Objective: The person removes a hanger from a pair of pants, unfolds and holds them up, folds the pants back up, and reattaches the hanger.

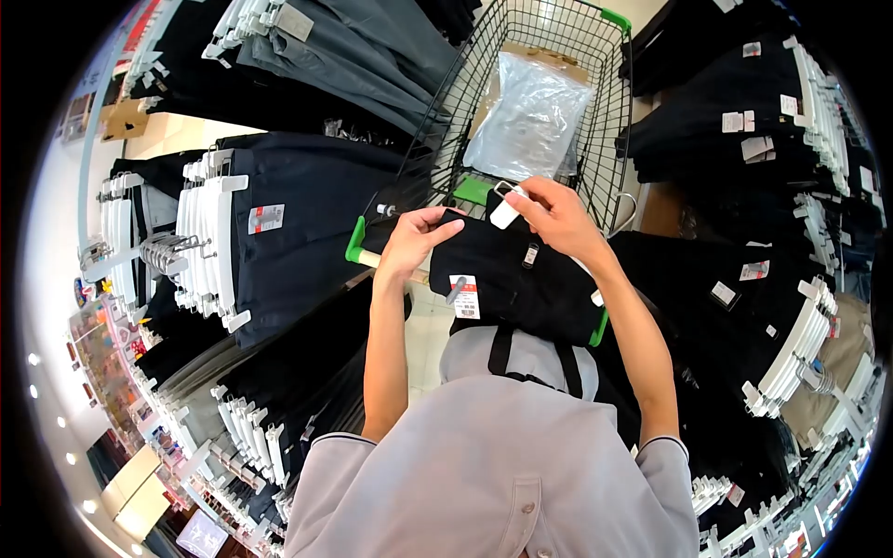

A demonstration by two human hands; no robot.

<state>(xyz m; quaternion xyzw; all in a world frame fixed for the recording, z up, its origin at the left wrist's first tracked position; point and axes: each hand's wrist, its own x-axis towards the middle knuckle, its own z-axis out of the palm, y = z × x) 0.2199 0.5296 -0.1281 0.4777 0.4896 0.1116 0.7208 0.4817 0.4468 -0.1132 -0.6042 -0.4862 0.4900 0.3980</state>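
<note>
Folded black trousers (484, 256) lie across the near end of the cart, in front of my body. A white and red price tag (464, 296) and a small label (530, 256) are on them. My left hand (416, 244) grips their left edge, thumb on top and fingers mostly hidden underneath. With fingers pinched, my right hand (558, 219) holds a white hanger clip (505, 214) at the far edge of the trousers. A metal loop shows just above the clip. Whether the clip still bites the cloth, I cannot tell.
The wire shopping cart (605, 121) with green corners stands ahead, carrying a clear plastic bag (530, 112) on cardboard. Racks of dark trousers (307, 186) on white hangers crowd the left. More hanging trousers (735, 139) line the right side closely.
</note>
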